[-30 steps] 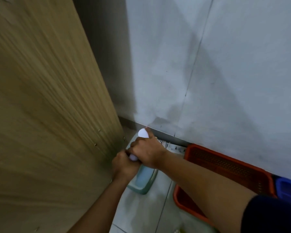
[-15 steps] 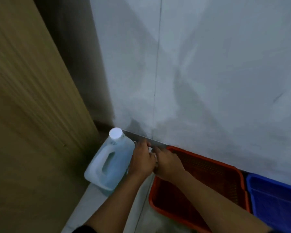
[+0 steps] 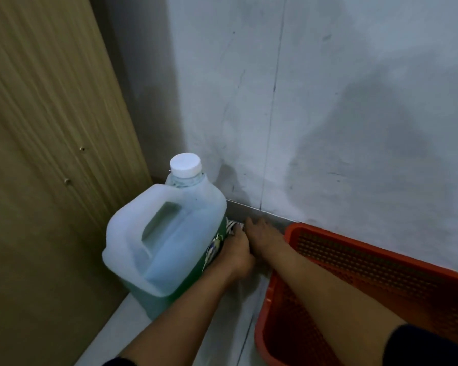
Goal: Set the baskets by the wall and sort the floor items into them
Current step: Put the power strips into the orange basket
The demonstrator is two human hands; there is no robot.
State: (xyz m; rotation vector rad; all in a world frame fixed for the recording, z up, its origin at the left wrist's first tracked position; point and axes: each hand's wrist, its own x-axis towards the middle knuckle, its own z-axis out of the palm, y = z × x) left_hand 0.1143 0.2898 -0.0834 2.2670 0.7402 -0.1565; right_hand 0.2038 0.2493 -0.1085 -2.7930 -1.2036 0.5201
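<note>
A big translucent jug (image 3: 167,239) with a white cap and green liquid stands on the floor in the corner, between the wooden panel and the wall. My left hand (image 3: 236,252) rests against the jug's labelled right side, low down. Its fingertips are hidden behind the label edge. My right hand (image 3: 265,239) lies just beside it, fingers stretched toward the foot of the wall, in the gap between the jug and the red basket (image 3: 368,276). The red mesh basket sits against the wall with nothing showing inside it.
A tall wooden panel (image 3: 50,154) closes off the left side. The grey wall (image 3: 328,114) runs along the back with a metal skirting strip at its foot. Pale floor tiles (image 3: 222,326) show between the jug and the basket.
Both hands gripped the jug's handle a second ago and have since let go. The jug stands in the corner, and both hands have dropped beside its right side. The blue basket has left the view.
</note>
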